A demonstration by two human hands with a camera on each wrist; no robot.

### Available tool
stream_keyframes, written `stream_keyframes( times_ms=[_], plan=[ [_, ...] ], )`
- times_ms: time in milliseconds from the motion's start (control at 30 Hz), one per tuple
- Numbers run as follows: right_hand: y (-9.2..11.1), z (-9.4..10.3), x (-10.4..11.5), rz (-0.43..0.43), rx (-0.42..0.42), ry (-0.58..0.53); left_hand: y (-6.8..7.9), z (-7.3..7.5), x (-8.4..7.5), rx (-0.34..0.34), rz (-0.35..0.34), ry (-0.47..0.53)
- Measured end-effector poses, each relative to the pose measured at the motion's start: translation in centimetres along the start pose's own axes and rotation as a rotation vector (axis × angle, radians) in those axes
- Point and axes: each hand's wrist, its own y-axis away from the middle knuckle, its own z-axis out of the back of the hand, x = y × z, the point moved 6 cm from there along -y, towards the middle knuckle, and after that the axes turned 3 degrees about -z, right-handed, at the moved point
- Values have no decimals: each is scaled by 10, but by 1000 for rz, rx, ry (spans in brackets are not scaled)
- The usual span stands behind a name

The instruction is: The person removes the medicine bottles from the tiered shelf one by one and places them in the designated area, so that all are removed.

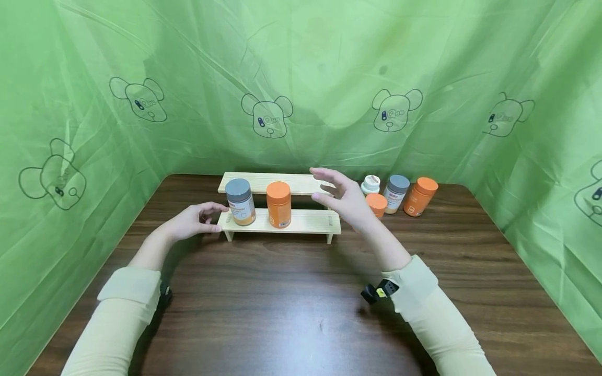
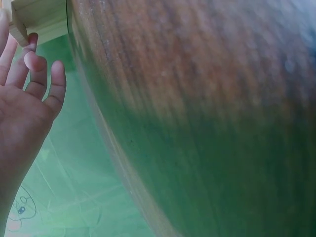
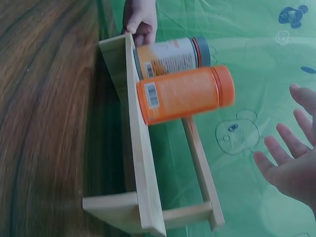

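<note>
A two-tier wooden rack [image 1: 310, 222] stands on the table. My left hand [image 1: 195, 222] holds the left end of its lower board, with the thumb towards the front corner and the fingers towards the back. On that board, a grey-lidded supplement bottle [image 1: 241, 203] stands upright near the left end. To its right is an upright orange bottle [image 1: 279, 206], also seen in the right wrist view [image 3: 182, 96]. My right hand [image 1: 345, 201] hovers above the rack's right end, fingers spread and holding nothing. In the left wrist view my left hand [image 2: 24, 108] reaches the rack's wooden end.
Right of the rack stand a small white bottle [image 1: 371, 184], an orange-lidded container [image 1: 377, 203] partly hidden by my right hand, another grey-lidded bottle [image 1: 396, 194] and another orange bottle [image 1: 420, 197]. Green cloth [image 1: 320, 68] hangs around the brown wooden table [image 1: 263, 303].
</note>
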Motion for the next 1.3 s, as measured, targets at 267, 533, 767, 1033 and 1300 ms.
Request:
stream_keyframes(
  times_ms=[267,533,767,1033,1300],
  plan=[
    [-10,-24,-2,-63,32,49,1,0,0,0,15,3],
    [-16,-44,-11,-87,42,21,1,1,0,-5,14,6],
    [-23,-55,-17,-98,44,18,1,0,1,-9,23,12],
    [-28,-63,-26,-162,44,1,2,-1,0,-9,19,-2],
    [-30,-66,-35,-196,42,22,2,0,0,-11,22,3]
  ],
)
